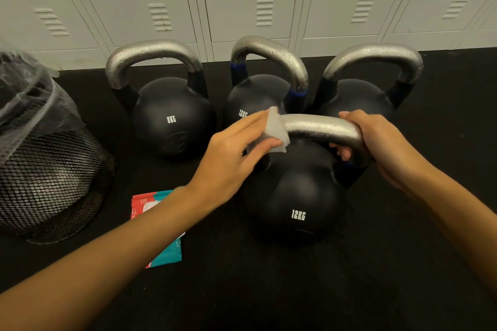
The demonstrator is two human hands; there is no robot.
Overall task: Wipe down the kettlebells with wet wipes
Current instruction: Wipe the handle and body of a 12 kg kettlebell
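Left of the front 12KG kettlebell (295,196), a wipes pack (157,228) lies on the floor. The left hand (234,161) pinches a wet wipe (277,129) onto the left end of its handle (322,129); the right hand (376,140) clamps the handle's right end. Behind stand 3 kettlebells. Risk: that steadying grip covers metal, likely leaving a patch unwiped, and a wet handle could slip.

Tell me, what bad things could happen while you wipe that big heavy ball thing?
1. The right hand grips one end of the handle on the near 12KG kettlebell; if that grip slips on a damp handle, the bell might tip.
2. The left hand pinches only a small wet wipe, which may slip off.
3. The wipes pack lies under the left forearm and could get knocked aside.
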